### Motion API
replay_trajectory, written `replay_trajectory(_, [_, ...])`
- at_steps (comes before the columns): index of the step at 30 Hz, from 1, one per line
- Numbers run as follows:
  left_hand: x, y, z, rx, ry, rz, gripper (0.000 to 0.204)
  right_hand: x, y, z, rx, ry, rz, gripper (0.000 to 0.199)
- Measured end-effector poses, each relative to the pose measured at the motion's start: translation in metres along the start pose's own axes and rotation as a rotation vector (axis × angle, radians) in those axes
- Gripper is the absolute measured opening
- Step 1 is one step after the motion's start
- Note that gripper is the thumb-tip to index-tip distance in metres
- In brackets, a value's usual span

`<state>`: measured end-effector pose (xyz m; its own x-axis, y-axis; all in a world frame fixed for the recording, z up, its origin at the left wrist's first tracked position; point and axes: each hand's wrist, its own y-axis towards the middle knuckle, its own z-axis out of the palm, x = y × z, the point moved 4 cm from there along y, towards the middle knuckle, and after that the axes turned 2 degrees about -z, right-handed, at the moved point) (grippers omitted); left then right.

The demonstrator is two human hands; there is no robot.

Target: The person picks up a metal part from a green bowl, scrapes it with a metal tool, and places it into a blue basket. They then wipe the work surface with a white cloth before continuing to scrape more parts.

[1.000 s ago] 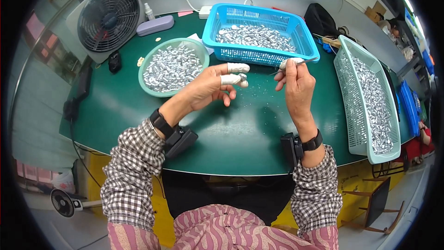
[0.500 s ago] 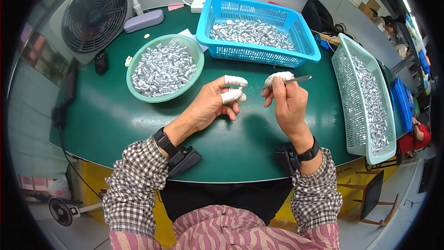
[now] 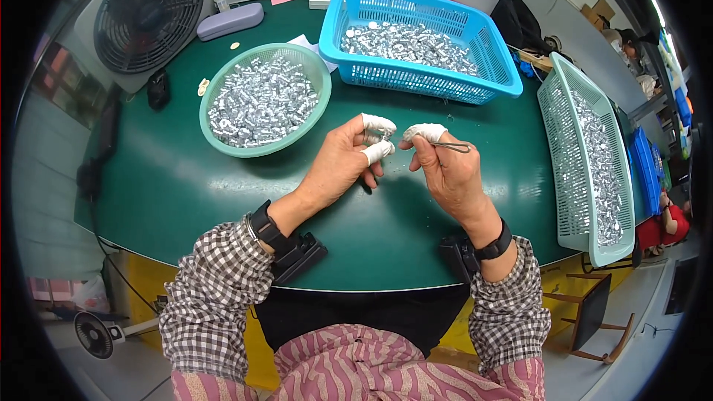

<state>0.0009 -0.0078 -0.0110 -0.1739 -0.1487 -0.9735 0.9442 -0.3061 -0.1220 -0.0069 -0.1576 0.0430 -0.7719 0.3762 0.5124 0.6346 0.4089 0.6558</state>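
Note:
Between the thumb and forefinger of my left hand [image 3: 338, 163], both wrapped in white finger covers, is a small silver metal part [image 3: 385, 134], mostly hidden by the fingertips. My right hand [image 3: 451, 176], its forefinger also covered in white, is closed on metal tweezers [image 3: 454, 147]. Their bent back end sticks out to the right; the tips are hidden by the fingers. The two hands face each other just above the green table [image 3: 371, 230], a small gap between their fingertips.
A round green basket [image 3: 215, 137] of small silver parts stands left of my hands. Behind them is a blue basket [image 3: 416, 83], and to the right a long pale green one [image 3: 568, 200], both holding similar parts. A box fan [image 3: 148, 15] and purple case [image 3: 230, 21] stand far left.
My right hand has moved left, closer to my left hand, and the tweezers have turned so their back end tilts downward. My left hand keeps its pinch. The view has shifted slightly.

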Motion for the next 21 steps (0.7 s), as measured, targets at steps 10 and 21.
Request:
replay_trajectory(10, [-0.0021, -0.0024, 0.0022, -0.041, 0.099, 0.051, 0.024, -0.0007, -0.0020, 0.0023, 0.026, -0.078, -0.081, 0.010])
replay_trajectory(21, [-0.0075, -0.0057, 0.0030, -0.093, 0.284, 0.123, 0.022, -0.0020, -0.0021, 0.0050, 0.049, -0.161, -0.129, 0.005])
